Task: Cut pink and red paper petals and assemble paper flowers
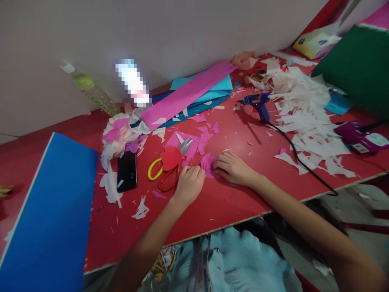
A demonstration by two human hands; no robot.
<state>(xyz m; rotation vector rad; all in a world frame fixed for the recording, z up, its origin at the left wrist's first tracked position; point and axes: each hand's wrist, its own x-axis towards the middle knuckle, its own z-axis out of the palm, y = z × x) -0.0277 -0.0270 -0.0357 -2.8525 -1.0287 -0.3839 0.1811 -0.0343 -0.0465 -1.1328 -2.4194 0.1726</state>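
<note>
Between my two hands a small piece of pink crepe paper (208, 164) lies low over the red table, its edges ruffled. My left hand (190, 184) has its fingers curled and pinches the paper's left edge. From the other side, my right hand (232, 167) holds its right edge, thumb hidden beneath the fingers. Just left of my left hand lie scissors (155, 169) with yellow and red handles. A red paper piece (172, 158) covers their middle. Behind them pink paper scraps (194, 142) are scattered.
A blue glue gun (258, 106) stands at back right, its black cord trailing to the table edge. White paper strips (306, 109) heap beyond it. Folded pink crepe paper (191, 95), a bottle (94, 95), a black phone (127, 171), paper flowers (117, 134) and a blue board (54, 211) are leftward.
</note>
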